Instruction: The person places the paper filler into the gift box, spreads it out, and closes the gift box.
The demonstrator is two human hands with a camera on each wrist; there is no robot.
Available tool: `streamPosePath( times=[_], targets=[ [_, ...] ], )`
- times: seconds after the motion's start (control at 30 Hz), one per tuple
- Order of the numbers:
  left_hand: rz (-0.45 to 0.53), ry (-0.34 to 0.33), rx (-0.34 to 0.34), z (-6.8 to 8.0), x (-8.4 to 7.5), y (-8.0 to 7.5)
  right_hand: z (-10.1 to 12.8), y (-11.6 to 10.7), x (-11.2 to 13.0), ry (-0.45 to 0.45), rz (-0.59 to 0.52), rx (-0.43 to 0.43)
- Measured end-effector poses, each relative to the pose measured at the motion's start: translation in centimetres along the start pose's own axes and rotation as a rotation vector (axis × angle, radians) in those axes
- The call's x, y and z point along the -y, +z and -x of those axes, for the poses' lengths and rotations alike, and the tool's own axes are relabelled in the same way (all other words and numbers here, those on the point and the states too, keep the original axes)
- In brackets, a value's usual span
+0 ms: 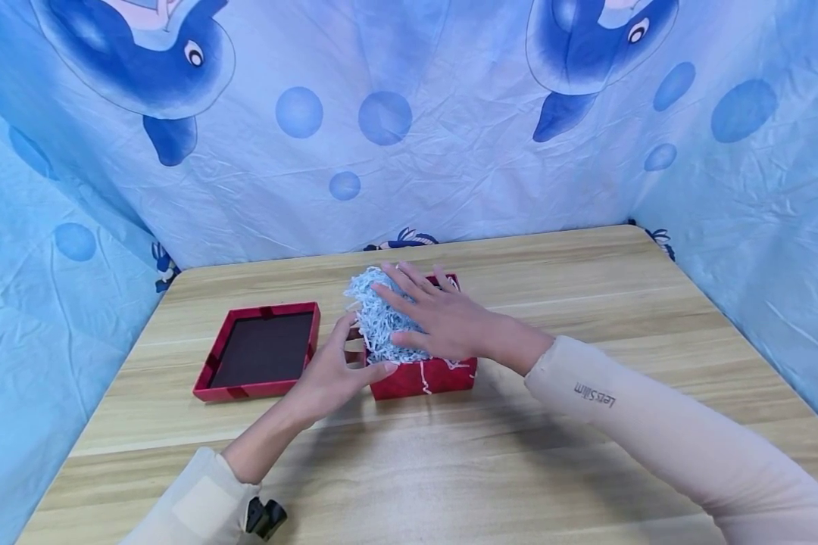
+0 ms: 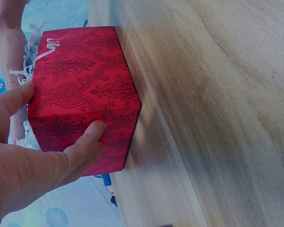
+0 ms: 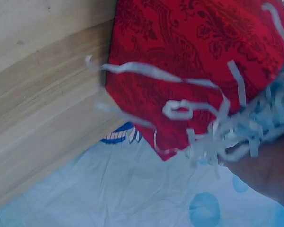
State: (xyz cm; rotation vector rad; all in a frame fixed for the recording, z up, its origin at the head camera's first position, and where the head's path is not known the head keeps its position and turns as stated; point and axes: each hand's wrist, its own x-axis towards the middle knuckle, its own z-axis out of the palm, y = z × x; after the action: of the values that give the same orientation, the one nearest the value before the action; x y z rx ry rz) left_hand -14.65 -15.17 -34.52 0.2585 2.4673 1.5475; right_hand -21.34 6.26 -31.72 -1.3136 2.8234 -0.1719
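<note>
A red gift box [image 1: 419, 381] with a dark damask pattern holds light blue shredded paper [image 1: 384, 322], heaped above its rim. My right hand [image 1: 443, 322] lies palm down over the shreds with its fingers spread. At the box's near left corner is my left hand [image 1: 330, 371]. Its thumb is at the front rim and its straight fingers rest along the left side, as the left wrist view shows on the box [image 2: 85, 75]. A few strands hang over the box wall [image 3: 180, 47] in the right wrist view. The paper hides most of the box's inside.
Left of the box, a red lid [image 1: 216, 365] with a dark inside lies upturned on the wooden table [image 1: 586, 303]. Behind the table hangs a blue cloth [image 1: 450, 174] printed with dolphins and bubbles, and more cloth flanks both sides.
</note>
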Motion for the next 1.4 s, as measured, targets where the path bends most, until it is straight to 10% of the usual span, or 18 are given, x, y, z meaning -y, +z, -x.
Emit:
streamPosePath(
  times=[0.87, 1.4],
  targets=[
    [-0.009, -0.015, -0.009, -0.3, -0.1, 0.2, -3.0, 2.0, -0.4, 0.178, -0.170, 0.474],
    [-0.020, -0.015, -0.012, -0.1, 0.0, 0.0, -0.1, -0.9, -0.2, 0.080, -0.145, 0.243]
  ],
)
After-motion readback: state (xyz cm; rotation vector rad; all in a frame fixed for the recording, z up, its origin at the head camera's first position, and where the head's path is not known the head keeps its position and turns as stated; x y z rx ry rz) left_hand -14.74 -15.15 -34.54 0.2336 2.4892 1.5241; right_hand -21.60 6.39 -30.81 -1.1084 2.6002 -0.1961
